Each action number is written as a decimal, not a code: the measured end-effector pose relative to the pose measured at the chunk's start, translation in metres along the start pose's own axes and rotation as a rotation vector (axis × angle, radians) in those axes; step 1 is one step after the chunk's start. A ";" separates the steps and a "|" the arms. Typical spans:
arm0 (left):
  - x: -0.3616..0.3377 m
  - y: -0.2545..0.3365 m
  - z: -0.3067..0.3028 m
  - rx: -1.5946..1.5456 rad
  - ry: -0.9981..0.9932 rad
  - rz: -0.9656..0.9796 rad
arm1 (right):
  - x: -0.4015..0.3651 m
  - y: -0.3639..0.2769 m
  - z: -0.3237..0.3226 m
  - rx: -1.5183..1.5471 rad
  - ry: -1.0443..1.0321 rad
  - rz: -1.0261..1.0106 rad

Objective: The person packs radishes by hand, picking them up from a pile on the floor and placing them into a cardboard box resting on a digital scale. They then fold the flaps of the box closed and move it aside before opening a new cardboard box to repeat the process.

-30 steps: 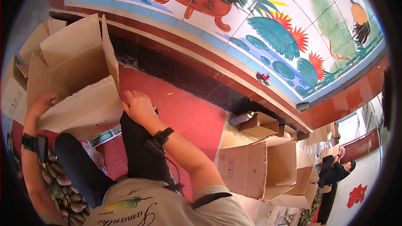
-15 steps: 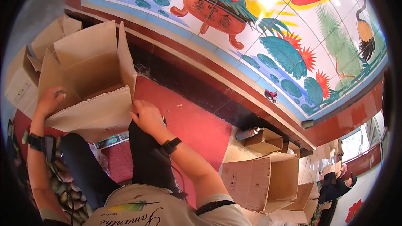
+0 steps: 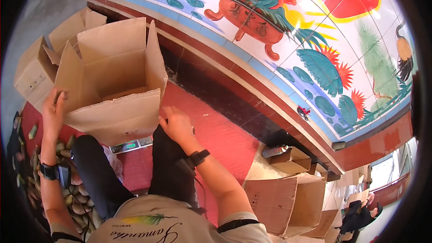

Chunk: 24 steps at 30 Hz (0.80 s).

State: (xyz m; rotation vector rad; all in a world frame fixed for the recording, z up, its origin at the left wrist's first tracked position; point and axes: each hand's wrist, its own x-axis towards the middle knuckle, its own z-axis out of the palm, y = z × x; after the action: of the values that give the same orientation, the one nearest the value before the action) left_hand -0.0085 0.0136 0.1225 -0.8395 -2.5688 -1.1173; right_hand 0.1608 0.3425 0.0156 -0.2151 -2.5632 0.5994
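A large cardboard box (image 3: pixel 112 113) stands before my knees, its top flaps raised and its visible inside bare. My left hand (image 3: pixel 54 111) is beside its left flap, fingers apart and the thumb side up. Just off the box's front right corner is my right hand (image 3: pixel 177 125), fingers loosely bent and apart above my knee. A digital scale (image 3: pixel 132 145) with a lit green display pokes out from below the box's near side.
Elongated purple-green vegetables (image 3: pixel 78 202) lie heaped at left. More cartons (image 3: pixel 33 74) stand behind the box, and another open carton (image 3: pixel 274 202) is at right. A bottle (image 3: pixel 275 151) rests near a small box (image 3: pixel 291 159). A person (image 3: pixel 360 216) is at far right.
The view has shifted, so the scene sits farther right and the box slightly lower. My right hand has come away from the box's corner; my left hand has moved down along its left flap.
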 end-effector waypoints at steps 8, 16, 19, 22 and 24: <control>-0.040 -0.029 -0.019 0.015 0.396 0.055 | -0.002 0.004 0.001 -0.002 0.042 0.015; -0.087 -0.110 -0.026 0.076 0.455 -0.079 | -0.003 0.007 0.002 -0.009 0.078 -0.001; -0.115 -0.149 -0.027 0.118 0.420 -0.216 | -0.004 0.008 0.003 -0.016 0.064 0.020; -0.148 -0.189 -0.023 0.206 0.385 -0.314 | -0.004 0.007 0.001 -0.016 0.069 0.026; -0.171 -0.212 -0.016 0.288 0.375 -0.313 | -0.004 0.008 0.003 -0.016 0.069 0.024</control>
State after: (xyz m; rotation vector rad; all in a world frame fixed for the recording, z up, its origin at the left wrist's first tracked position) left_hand 0.0072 -0.1849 -0.0635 -0.1462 -2.4979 -0.8459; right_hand 0.1634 0.3476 0.0083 -0.2683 -2.5033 0.5702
